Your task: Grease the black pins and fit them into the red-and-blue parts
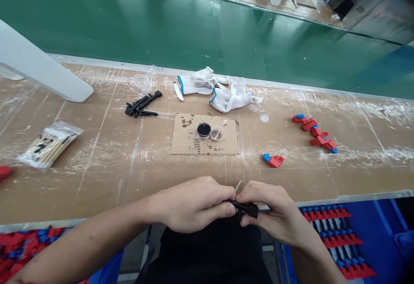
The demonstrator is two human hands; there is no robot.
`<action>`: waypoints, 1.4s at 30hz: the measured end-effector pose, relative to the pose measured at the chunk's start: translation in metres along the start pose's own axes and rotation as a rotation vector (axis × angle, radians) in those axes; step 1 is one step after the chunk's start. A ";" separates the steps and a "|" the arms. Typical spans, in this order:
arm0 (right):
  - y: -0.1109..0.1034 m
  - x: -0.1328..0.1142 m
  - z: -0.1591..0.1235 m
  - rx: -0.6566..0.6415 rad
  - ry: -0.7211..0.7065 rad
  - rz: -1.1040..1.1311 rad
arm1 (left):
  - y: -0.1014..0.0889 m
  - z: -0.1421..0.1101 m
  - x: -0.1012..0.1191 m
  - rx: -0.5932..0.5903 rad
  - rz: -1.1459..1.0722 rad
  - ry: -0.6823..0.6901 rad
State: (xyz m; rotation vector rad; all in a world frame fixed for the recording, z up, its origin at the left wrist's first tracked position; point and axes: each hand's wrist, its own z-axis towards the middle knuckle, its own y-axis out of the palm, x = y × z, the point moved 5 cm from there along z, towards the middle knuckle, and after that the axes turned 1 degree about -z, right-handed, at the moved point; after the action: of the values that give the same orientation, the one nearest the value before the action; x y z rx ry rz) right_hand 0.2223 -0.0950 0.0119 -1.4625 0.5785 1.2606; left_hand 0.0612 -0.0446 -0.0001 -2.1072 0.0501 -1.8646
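Left grip (190, 204) and right grip (270, 210) are both closed on one small black plastic part (248, 209).

Beyond the left hand (190, 204), a plastic bag of wooden-stick cotton swabs (50, 146) lies on the workbench (97, 189). Straight ahead, white knit work gloves (216, 89) lie past a stained cardboard sheet (184, 141). Ahead and right of the right hand (268, 210), red-and-blue plastic parts (315, 130) form a loose line.
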 end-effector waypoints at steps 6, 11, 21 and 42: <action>-0.005 -0.006 0.003 -0.213 -0.010 0.010 | -0.001 0.001 -0.002 -0.108 -0.112 -0.065; -0.005 -0.006 0.008 -0.270 0.029 0.015 | 0.001 0.003 -0.004 -0.125 -0.280 -0.068; 0.011 -0.009 0.006 -0.497 0.039 -0.338 | 0.021 0.002 -0.027 -0.169 -0.765 -0.302; -0.109 0.054 -0.042 0.611 0.243 -0.821 | 0.015 0.002 -0.027 0.071 -0.820 -0.300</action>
State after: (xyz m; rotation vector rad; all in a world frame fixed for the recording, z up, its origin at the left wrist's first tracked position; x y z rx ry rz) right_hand 0.3502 -0.0843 0.0009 -1.1318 0.3954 0.2263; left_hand 0.0617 -0.0515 -0.0302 -2.5417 -1.0744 -1.8275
